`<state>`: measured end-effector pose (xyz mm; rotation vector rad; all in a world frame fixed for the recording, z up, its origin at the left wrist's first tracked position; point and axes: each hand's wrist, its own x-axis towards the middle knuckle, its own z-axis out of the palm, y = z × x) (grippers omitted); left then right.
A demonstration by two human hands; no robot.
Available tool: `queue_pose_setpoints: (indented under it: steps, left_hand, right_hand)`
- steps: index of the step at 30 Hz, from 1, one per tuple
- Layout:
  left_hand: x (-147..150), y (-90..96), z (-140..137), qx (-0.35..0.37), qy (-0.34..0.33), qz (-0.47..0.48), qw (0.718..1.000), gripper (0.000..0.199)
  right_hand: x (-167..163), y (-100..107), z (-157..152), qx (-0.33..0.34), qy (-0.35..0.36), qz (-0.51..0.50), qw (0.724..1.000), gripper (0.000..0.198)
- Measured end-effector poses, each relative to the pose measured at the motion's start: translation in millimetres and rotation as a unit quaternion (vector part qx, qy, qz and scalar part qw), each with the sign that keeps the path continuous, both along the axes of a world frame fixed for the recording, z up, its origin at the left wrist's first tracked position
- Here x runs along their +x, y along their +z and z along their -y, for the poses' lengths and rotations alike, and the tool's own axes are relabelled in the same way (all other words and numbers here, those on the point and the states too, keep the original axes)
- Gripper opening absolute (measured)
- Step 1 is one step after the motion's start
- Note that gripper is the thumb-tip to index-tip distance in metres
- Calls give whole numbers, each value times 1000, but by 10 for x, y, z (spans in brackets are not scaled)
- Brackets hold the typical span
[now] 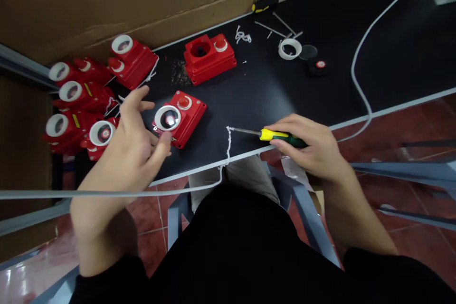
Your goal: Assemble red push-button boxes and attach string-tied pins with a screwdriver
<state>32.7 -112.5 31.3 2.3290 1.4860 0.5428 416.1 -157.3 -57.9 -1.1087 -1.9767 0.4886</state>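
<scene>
My right hand [306, 145] is wrapped round the yellow and dark green handle of a screwdriver [278, 136], its shaft pointing left. At the shaft's tip is the end of a twisted white strand [228, 146], which runs down to the table's front edge. My left hand [137, 137] is open, fingers apart, beside a small red box [188, 128] with a white-ringed round window and a red knob. Its thumb is at the box's near left corner; whether they touch, I cannot tell.
Several similar red boxes [85, 92] crowd the left end of the black table [256, 85]. Farther back stands a red housing [210, 59] with an open round hole. Behind lie a white ring [289, 49], loose metal rods and another screwdriver [265, 4]. A grey cable [356, 64] crosses the right side.
</scene>
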Motion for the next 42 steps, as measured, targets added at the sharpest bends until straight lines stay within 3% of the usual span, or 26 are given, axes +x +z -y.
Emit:
queue_pose_setpoints:
  steps: [3, 7, 9, 12, 16, 18, 20, 21, 24, 28, 31, 33, 37, 39, 42]
  left_hand:
    - [-101, 55, -16, -25, 1, -31, 999, 71]
    - [-216, -21, -171, 109, 23, -125, 986, 69]
    - [-227, -77, -214, 130, 24, -121, 984, 67]
    - [-158, -89, -173, 96, 35, -36, 994, 62]
    - [-37, 45, -84, -50, 14, 155, 987, 55]
    - [-49, 97, -128, -11, 25, 181, 983, 38]
    - [-103, 86, -216, 100, 63, 93, 989, 41]
    - [-130, 58, -255, 112, 50, 19, 992, 50]
    - [-146, -55, -257, 39, 2, -98, 994, 63]
    - [-32, -64, -90, -35, -7, -63, 997, 65]
    - [64, 19, -131, 47, -38, -100, 993, 63]
    - [134, 35, -282, 100, -97, -146, 979, 74]
    - [292, -96, -649, 33, -239, -161, 957, 108]
    - [348, -187, -741, 16, -240, -150, 959, 105]
    - [354, -280, -694, 33, -171, -120, 977, 84]
  right_hand:
    - [25, 0, 18, -7, -6, -5, 1000, 25]
    - [39, 1, 34, -5, -5, -5, 1000, 25]
    - [40, -2, 37, -3, -5, -8, 1000, 25]
    - [47, -8, 41, -3, -5, -11, 1000, 25]
    - [67, -12, 44, -4, -2, -7, 1000, 24]
    - [72, -17, 47, -3, -5, -7, 1000, 22]
    - [69, -25, 53, 0, -9, -13, 1000, 21]
    - [67, -30, 57, 1, -10, -18, 1000, 21]
    - [62, -43, 68, 1, -13, -25, 1000, 20]
    - [79, -45, 84, -5, -27, -30, 999, 20]
    - [106, -37, 100, -5, -34, -26, 999, 20]
    - [126, -34, 112, -2, -42, -27, 999, 20]
    - [156, -36, 127, 0, -44, -34, 998, 20]
    - [160, -37, 126, -2, -40, -35, 999, 20]
    - [142, -32, 119, -10, -32, -36, 999, 21]
